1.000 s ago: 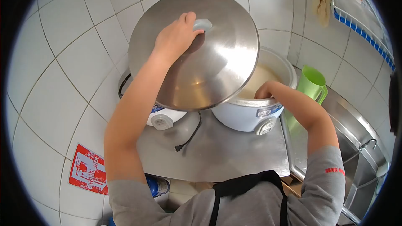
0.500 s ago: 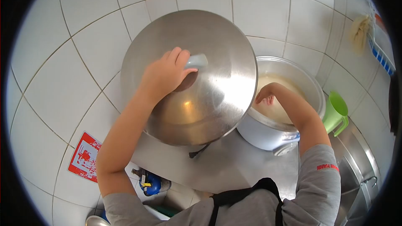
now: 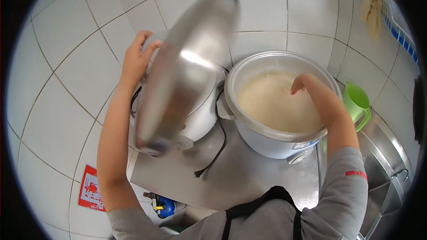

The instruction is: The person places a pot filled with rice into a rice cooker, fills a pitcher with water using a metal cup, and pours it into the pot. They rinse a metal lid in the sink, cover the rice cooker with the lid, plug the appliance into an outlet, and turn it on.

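Note:
A large round metal lid (image 3: 195, 58) is tilted steeply on edge and blurred by motion. My left hand (image 3: 138, 60) is at its left side, fingers curled round its handle, which is mostly hidden. Behind the lid, a white rice cooker (image 3: 202, 122) shows in part. To the right is a second, wide rice cooker (image 3: 253, 140), uncovered, with cloudy pale liquid (image 3: 271, 102) inside. Over that liquid hangs my right hand (image 3: 304, 82), wrist bent and fingers loosely drooping. Nothing shows in it, though its fingers are partly hidden.
A black power cord (image 3: 220, 149) with its plug lies on the steel counter (image 3: 253, 173). Right of the cookers stand a green jug (image 3: 356, 100) and a metal sink (image 3: 378, 173). A wire rack (image 3: 402, 38) hangs on the tiled wall, with a pale cloth (image 3: 372, 11) beside it.
My left hand has swung the lid from facing me to steeply tilted, moving left and uncovering part of the left cooker. My right hand has lifted slightly over the right cooker.

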### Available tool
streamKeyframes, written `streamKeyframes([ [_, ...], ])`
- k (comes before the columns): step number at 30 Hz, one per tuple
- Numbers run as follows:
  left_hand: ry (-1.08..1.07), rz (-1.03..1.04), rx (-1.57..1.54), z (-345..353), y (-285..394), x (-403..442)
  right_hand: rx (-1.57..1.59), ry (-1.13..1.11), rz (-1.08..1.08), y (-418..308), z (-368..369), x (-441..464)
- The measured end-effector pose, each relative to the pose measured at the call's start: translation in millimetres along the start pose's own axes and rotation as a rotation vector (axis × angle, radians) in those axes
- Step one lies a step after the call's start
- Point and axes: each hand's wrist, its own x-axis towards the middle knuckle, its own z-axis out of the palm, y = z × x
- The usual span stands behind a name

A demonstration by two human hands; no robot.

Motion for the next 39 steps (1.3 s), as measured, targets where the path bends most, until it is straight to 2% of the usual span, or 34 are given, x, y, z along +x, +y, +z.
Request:
streamKeyframes([
  [2, -0.036, -0.072, -0.151, 1.3, -5.7, 11.5, 0.011, 0.097, 0.016, 7.8, 3.0, -17.0],
  [5, -0.066, -0.153, -0.261, -0.3, -9.1, 23.7, -0.056, -0.174, 0.041, 3.5, 11.7, -60.6],
  [8, -0.087, -0.192, -0.298, 3.2, -6.0, 35.7, 0.002, 0.286, -0.184, 31.2, 30.0, -62.1],
  [11, -0.089, -0.188, -0.277, 10.8, 3.6, 50.0, 0.301, 0.627, -0.195, 36.2, 30.0, -80.9],
  [14, -0.089, -0.177, -0.239, 22.3, 16.1, 60.8, 0.322, 0.353, -0.162, 13.4, 44.3, -116.0],
  [17, -0.084, -0.138, -0.174, 33.7, 34.6, 74.2, 0.011, 0.966, -0.633, 17.4, 65.9, -110.3],
  [20, -0.060, -0.075, -0.099, 47.6, 58.3, 84.2, 0.418, 0.738, -0.314, 14.0, 42.4, -128.5],
  [23, 0.029, 0.065, 0.024, 63.0, 80.4, 90.5, -0.074, 0.688, -0.328, 23.5, 66.7, -119.3],
  [26, 0.086, 0.187, 0.171, 74.0, 99.7, 90.7, 0.365, 1.027, -0.255, 21.2, 53.1, -154.0],
  [29, 0.107, 0.209, 0.131, 85.0, 127.0, 84.3, 0.697, 0.546, -0.263, 19.2, 55.3, -173.6],
  [31, 0.133, 0.225, 0.099, 92.0, 142.8, 84.2, 0.841, 0.417, -0.487, 4.7, 71.0, -191.8],
  [33, 0.172, 0.250, 0.077, 100.0, 148.7, 85.3, 0.564, 0.454, -0.481, -33.5, 89.6, -229.2],
  [34, 0.147, 0.228, 0.072, 101.6, 150.2, 85.3, 0.553, 0.346, -0.539, -50.3, 102.9, -241.6],
  [36, 0.098, 0.181, 0.063, 103.0, 152.3, 83.8, 0.504, 0.578, -0.576, -62.0, 124.9, -238.7],
  [39, 0.094, 0.173, 0.038, 94.4, 159.5, 71.2, 0.504, 0.149, -0.064, -48.2, 92.6, -229.5],
])
